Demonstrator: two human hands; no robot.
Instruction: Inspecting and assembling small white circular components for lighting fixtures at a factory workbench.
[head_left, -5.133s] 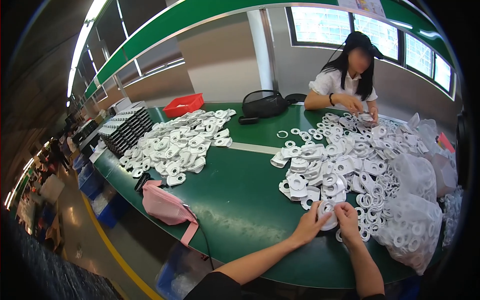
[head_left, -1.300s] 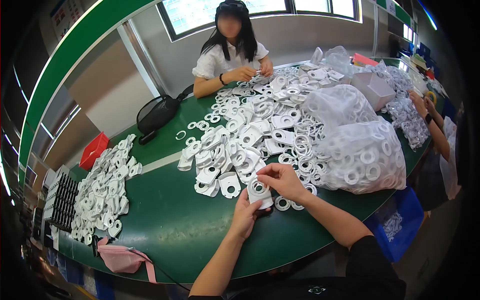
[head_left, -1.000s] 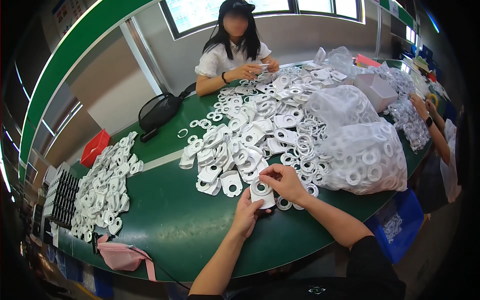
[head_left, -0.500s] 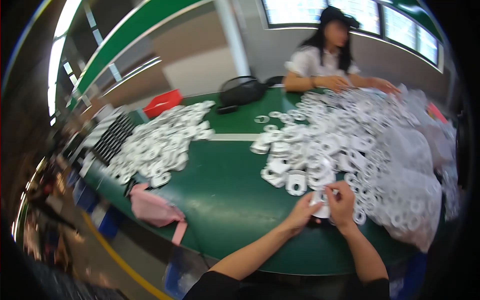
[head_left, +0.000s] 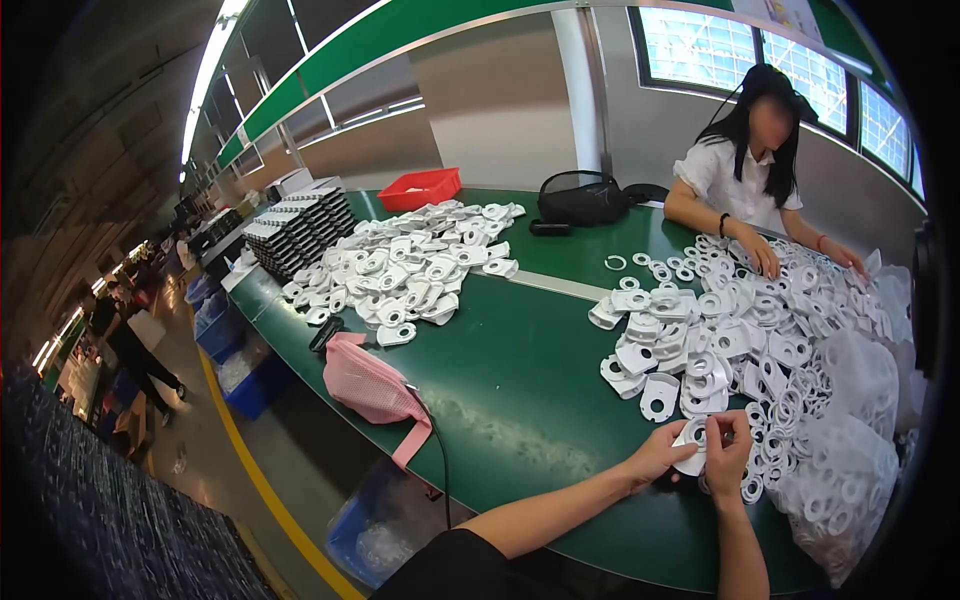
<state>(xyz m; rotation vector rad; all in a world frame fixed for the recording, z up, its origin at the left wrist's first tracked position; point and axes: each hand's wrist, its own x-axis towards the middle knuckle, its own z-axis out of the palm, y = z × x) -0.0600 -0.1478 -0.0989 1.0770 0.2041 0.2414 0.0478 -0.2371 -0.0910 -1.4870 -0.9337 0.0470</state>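
A white plastic part with a round hole (head_left: 691, 440) sits between my two hands, over the near right side of the green table. My left hand (head_left: 652, 456) grips it from the left side. With thumb and fingers bent, my right hand (head_left: 730, 446) pinches at its right edge; whether a separate ring is in those fingers is hidden. Just beyond lies a heap of similar white parts (head_left: 660, 396). Loose white rings (head_left: 768, 452) spread beside my right hand, next to a clear plastic bag of rings (head_left: 838, 470).
Across the green table (head_left: 520, 385), a co-worker's hands (head_left: 757, 252) touch the heap. A second pile of white parts (head_left: 400, 265) lies left, with stacked black trays (head_left: 300, 230), a red bin (head_left: 420, 188), a black mesh bag (head_left: 582, 198) and a pink pouch with a cord (head_left: 370, 380).
The view has shifted, so the table and hands appear lower and farther right. Both my hands still hold the white part. The co-worker's head is now lowered toward the heap.
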